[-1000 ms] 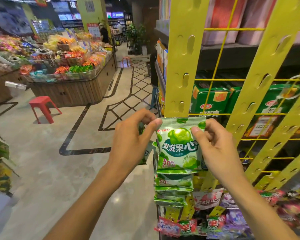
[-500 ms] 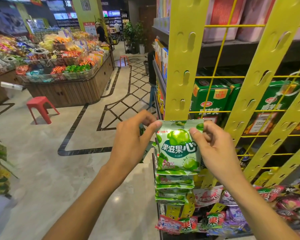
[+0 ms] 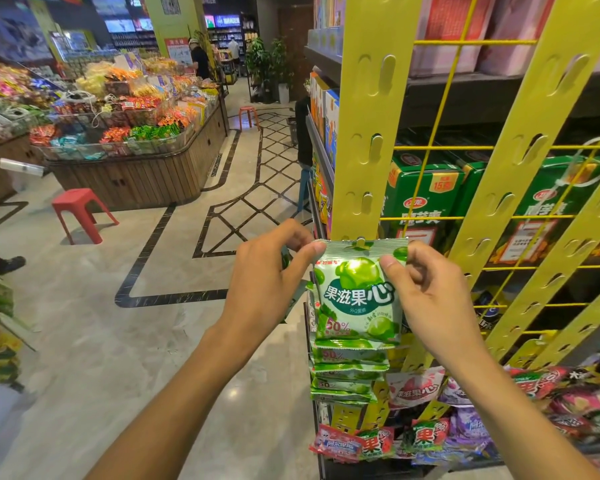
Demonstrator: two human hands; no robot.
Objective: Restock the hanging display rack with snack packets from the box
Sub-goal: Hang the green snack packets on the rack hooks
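Bright overhead store light; floor glare; wide-angle edge bending, corners blurred.

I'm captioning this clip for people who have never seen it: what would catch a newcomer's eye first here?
First, the bright green snack packet at centre, pinched at its top corners by the left hand and the right hand, its top edge hooked on a tab of the yellow hanging strip. More green packets hang in a column just below it. Off to the left stand a red stool and a wooden candy island.
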